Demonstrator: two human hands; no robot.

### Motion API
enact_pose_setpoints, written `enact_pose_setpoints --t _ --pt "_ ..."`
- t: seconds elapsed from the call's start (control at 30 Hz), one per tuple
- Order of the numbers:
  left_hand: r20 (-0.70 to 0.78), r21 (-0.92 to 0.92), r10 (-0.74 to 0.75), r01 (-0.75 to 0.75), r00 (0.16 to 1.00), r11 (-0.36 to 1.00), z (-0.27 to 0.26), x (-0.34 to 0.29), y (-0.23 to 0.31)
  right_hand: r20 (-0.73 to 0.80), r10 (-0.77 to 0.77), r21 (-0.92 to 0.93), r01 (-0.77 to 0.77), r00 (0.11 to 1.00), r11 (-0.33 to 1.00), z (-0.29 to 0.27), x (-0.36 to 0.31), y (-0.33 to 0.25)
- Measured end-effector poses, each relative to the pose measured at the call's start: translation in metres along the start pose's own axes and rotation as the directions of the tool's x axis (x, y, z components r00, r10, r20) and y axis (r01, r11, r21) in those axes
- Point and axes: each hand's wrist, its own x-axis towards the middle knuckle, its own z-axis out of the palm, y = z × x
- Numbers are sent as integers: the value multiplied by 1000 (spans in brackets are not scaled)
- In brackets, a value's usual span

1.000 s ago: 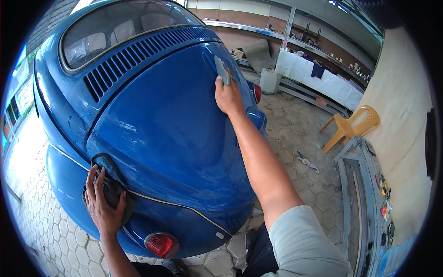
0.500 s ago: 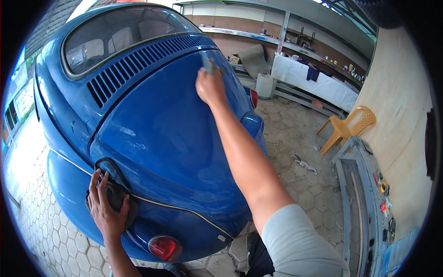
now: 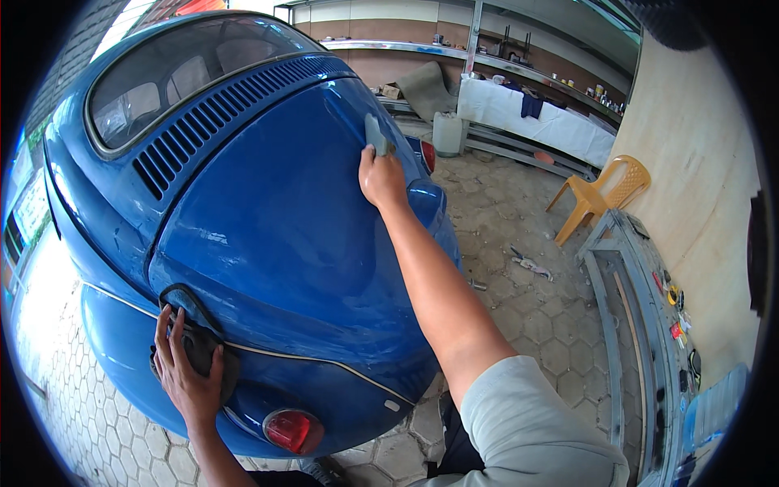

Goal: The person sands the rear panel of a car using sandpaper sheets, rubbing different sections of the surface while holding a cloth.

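In front of me is the rear of a blue rounded car (image 3: 268, 235), with pale scuffs on its engine lid. My right hand (image 3: 381, 177) reaches to the lid's far right side, closed round a flat grey-green pad (image 3: 375, 136) against the paint; the pad's exact kind is unclear. My left hand (image 3: 188, 369) is low at the left rear fender, its fingers and thumb curled over a soft dark cap (image 3: 200, 345). The cap's blue-edged brim leans on the bodywork. Just right of that hand sits a red tail light (image 3: 294, 430).
A yellow plastic chair (image 3: 599, 197) and a grey metal frame bench (image 3: 621, 243) with small tools stand at right. Behind are a white jerrycan (image 3: 447, 134), a white-draped table (image 3: 527, 122) and shelves. A tool (image 3: 531, 265) lies on the paved floor.
My right hand has slid with the pad down and toward the right edge of the lid. The view has shifted slightly; my left hand stays on the cap.
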Motion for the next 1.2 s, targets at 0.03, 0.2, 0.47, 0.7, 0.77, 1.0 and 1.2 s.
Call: enact_pose_setpoints --t 0.03,0.2,0.47,0.7,0.77,1.0,1.2 --pt "0 1 -5 5 1000 1000 1 0 -2 31 35 -31 -34 999 999 -4 -10 4" --pt "-4 15 -25 25 1000 1000 -3 -1 -2 124 113 -110 -100 986 989 -25 -49 26" --pt "0 16 -52 52 999 999 -6 0 5 -38 22 44 -20 999 999 9 -17 5" --pt "-1 39 -25 25 1000 999 -3 -2 2 -109 -267 32 272 958 962 40 83 -101" --pt "-16 24 -17 18 1000 1000 -2 -2 1 -37 -214 9 215 976 977 38 86 -98" --pt "-10 30 -1 1 1000 1000 0 -1 0 -41 -132 -35 130 990 991 12 22 -29" --pt "-23 29 3 -3 1000 1000 2 0 -3 -29 -119 -43 117 993 992 -16 -22 -1"
